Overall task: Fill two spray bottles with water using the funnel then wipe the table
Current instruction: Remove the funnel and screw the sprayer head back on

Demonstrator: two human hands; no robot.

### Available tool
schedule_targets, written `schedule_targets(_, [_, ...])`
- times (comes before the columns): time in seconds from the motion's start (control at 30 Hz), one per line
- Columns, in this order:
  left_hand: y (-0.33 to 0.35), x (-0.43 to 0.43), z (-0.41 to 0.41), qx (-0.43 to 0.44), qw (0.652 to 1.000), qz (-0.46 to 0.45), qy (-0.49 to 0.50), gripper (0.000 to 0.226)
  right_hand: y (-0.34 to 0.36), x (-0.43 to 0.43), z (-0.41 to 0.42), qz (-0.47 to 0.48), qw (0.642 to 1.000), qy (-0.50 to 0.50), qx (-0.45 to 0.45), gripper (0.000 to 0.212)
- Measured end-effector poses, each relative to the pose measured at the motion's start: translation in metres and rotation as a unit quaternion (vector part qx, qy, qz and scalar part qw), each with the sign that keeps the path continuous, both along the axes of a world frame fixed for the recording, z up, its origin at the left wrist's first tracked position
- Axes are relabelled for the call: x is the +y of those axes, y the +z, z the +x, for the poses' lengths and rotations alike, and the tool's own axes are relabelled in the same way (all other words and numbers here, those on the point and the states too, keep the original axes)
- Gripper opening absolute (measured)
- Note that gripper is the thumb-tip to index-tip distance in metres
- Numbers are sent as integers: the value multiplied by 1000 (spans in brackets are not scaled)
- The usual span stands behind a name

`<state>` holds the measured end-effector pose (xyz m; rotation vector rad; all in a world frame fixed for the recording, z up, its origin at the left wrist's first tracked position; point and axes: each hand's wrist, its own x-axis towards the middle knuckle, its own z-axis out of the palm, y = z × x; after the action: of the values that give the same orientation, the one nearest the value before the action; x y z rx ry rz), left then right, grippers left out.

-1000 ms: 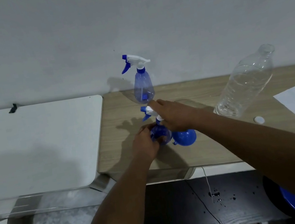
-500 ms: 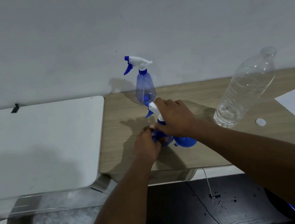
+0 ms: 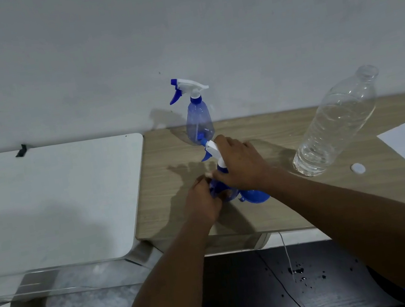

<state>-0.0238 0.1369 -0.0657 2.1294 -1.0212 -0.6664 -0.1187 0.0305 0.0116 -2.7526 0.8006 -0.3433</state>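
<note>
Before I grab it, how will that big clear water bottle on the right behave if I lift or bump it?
The clear bottle looks thin-walled and ribbed, so it probably flexes when squeezed. Its white cap lies beside it, so squeezing or tipping would likely spill water. Tall and narrow, it could topple from a high push.

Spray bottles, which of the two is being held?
The nearer spray bottle, beside the blue funnel: left hand grips its body, right hand its trigger head. The far spray bottle stands alone by the wall.
</note>
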Motion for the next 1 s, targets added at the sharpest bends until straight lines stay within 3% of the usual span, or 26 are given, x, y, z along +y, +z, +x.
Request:
schedule_targets(0.13, [-1, 1, -2, 18, 1000, -10, -9, 50, 0, 2, 1, 24, 1000, -15, 9, 47])
schedule_targets(0.2, [0, 3, -2, 50, 999, -16, -6, 52, -6, 4, 0, 35, 998, -38, -28, 44])
schedule_targets(0.27, [5, 6, 0, 75, 997, -25, 16, 54, -8, 7, 0, 104, 989, -62, -90, 41])
schedule_targets(0.43, [18, 11, 11, 154, 986, -55, 17, 58, 5, 10, -4, 309, 906, -91, -273, 30])
schedule_targets(0.57, [38, 10, 0, 183, 981, -61, -37, 50, 10, 8, 3, 381, 872, -99, -289, 30])
schedule_targets(0.63, [41, 11, -10, 196, 977, -46, -72, 56, 16, 10, 3, 416, 854, -106, -295, 21])
schedule_targets(0.73, [40, 18, -7, 199, 978, -4, -58, 64, 26, 8, -10, 414, 868, -88, -261, 18])
schedule_targets(0.87, [32, 46, 39, 53, 995, 16, 78, 30, 24, -1, -42, 517, 841, -83, -140, 8])
schedule_targets(1.0, [26, 75, 79, -12, 987, 63, 144, 35, 12, 3, -62, 527, 843, -106, -21, 32])
